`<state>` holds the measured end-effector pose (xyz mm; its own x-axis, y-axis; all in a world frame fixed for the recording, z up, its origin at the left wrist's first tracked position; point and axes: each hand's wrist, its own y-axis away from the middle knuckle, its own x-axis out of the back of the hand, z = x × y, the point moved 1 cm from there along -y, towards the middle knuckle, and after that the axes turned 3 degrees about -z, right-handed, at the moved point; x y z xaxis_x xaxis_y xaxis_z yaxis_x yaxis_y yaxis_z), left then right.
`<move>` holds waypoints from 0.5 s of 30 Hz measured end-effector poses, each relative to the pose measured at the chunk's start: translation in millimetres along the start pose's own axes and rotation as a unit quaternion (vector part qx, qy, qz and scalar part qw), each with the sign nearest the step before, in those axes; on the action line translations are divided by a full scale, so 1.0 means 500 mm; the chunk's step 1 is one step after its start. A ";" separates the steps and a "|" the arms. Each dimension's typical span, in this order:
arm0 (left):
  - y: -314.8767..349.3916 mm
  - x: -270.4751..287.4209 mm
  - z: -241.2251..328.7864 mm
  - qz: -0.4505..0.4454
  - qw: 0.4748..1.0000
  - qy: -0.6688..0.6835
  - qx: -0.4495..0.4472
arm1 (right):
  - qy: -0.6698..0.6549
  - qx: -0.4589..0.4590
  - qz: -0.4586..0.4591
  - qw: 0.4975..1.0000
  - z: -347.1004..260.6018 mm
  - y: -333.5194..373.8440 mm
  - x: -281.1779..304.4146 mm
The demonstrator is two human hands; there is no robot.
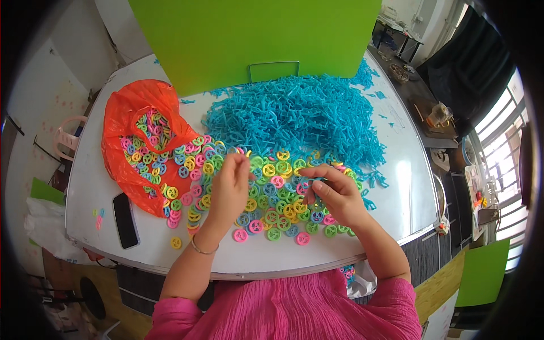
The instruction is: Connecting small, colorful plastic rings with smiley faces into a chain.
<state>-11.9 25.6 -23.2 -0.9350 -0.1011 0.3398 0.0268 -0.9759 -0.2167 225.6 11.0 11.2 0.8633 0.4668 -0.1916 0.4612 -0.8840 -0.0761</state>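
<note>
My left hand (229, 187) is raised over a spread of small plastic wheels (273, 217) in pink, yellow, green and blue. Its fingers are pinched together, and whatever is between them is hidden. To its right, my right hand (339, 198) hovers above the same wheels with thumb and fingers closed on what looks like a small blue plastic piece. Behind both hands is a big heap of thin blue plastic pieces (294, 116). At the left, an open red plastic bag (122, 105) lies on its side with more wheels inside and spilling out.
A white table (396, 195) holds everything. A tall green panel (255, 39) stands at its back edge, with a thin metal handle frame (274, 63) at its foot. A black phone (126, 221) lies at the front left. Beyond the right edge is a dark cluttered bench (422, 107).
</note>
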 end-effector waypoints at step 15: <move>0.076 -0.024 0.084 -0.229 0.796 0.494 0.263 | 0.076 0.023 -0.012 0.997 0.032 -0.007 -0.025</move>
<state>15.0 -18.2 2.8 -0.7033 0.2377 -0.6700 -0.4964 -0.8388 0.2235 210.0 7.7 -1.8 0.8751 0.4823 -0.0391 0.4747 -0.8713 -0.1241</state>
